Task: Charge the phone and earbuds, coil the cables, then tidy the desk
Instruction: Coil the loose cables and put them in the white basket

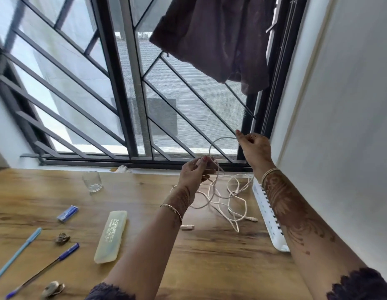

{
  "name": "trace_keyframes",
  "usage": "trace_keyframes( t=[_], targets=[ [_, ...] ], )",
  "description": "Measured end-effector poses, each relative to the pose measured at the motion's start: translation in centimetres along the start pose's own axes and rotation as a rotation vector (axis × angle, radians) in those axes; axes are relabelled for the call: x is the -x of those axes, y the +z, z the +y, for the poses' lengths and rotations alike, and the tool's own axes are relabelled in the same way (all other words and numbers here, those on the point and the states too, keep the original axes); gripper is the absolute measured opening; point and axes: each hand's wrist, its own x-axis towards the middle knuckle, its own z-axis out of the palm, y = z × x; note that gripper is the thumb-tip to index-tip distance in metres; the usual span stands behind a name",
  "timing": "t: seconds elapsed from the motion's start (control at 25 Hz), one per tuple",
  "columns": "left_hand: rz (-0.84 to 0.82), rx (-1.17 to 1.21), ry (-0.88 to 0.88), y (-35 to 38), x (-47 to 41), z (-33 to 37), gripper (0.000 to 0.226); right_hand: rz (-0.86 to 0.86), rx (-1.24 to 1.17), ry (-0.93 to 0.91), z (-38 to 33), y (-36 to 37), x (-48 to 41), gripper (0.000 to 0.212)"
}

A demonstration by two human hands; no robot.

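Cable [220, 191] first: where is it, taking the power strip [267, 215] as the mark?

Operator: Starting from the far left. Well left of the power strip lie two pens [43, 271], a glass [92, 181] and a pale case [111, 236], all idle on the desk [210, 267]. Just left of the strip, the white cable sprawls in loose tangled loops, with one plug [187, 227] lying free on the wood. I cannot tell whether it is one lead or two.

Supervisor: And the grip?

Operator: My left hand [194, 176], left of the strip and raised off the desk, has its grip closed round a few gathered turns. My right hand [254, 148], above the strip's far end, pinches a single strand. That strand arcs between the two hands.

Supervisor: How do you coil it well?

Operator: I judge the coil barely begun. I'd make each turn the same size and lay it flat into the left grip. The strand should slide through the right fingers so twists run out. I'd lift the tangle clear before pulling, so nothing knots.
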Motion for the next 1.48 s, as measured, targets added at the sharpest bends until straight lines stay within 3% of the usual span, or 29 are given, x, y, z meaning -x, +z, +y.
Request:
trace_keyframes(
  t=[0.32, 0.48, 0.6, 0.68, 0.84, 0.88, 0.96, 1.04, 1.2, 1.32, 1.48],
  targets=[
    [0.08, 0.111, -0.132, -4.8, 0.9, 1.4, 0.034, -0.135, 0.39, 0.056, 3.1, 2.6, 0.6, 0.044],
    [0.047, 0.326, -0.139, -5.3, 0.7, 1.7, 0.033, -0.301, 0.537, 0.006, 4.0, 3.2, 1.4, 0.03],
    [-0.022, 0.453, -0.13, -5.3, 0.3, 1.8, 0.033, -0.565, 0.571, 0.01, 4.0, 3.2, 2.1, 0.023],
    [-0.061, 0.484, -0.137, -5.1, 0.2, 1.7, 0.034, -0.707, 0.523, 0.055, 3.9, 3.4, 2.6, 0.021],
    [-0.152, 0.541, -0.159, -4.5, 0.1, 1.2, 0.037, -0.826, 0.377, 0.21, 3.7, 3.1, 3.5, 0.013],
    [-0.172, 0.566, -0.171, -4.3, 0.1, 1.2, 0.038, -0.867, 0.337, 0.256, 3.6, 3.1, 3.8, 0.015],
    [-0.187, 0.598, -0.194, -4.1, 0.1, 1.2, 0.039, -0.925, 0.239, 0.328, 3.5, 3.1, 4.3, 0.04],
    [-0.185, 0.587, -0.209, -4.0, 0.1, 1.1, 0.038, -0.895, 0.122, 0.32, 3.6, 3.3, 4.6, 0.049],
    [-0.157, 0.555, -0.255, -4.3, 0.3, 1.1, 0.035, -0.733, -0.205, 0.259, 3.0, 3.8, 4.8, 0.022],
    [-0.082, 0.607, -0.237, -4.6, 0.2, 1.3, 0.031, -0.655, -0.342, 0.219, 2.8, 3.9, 4.6, 0.02],
    [0.037, 0.68, -0.188, -5.3, 0.3, 1.6, 0.029, -0.568, -0.559, 0.363, 3.0, 3.9, 4.5, 0.022]
  ],
)
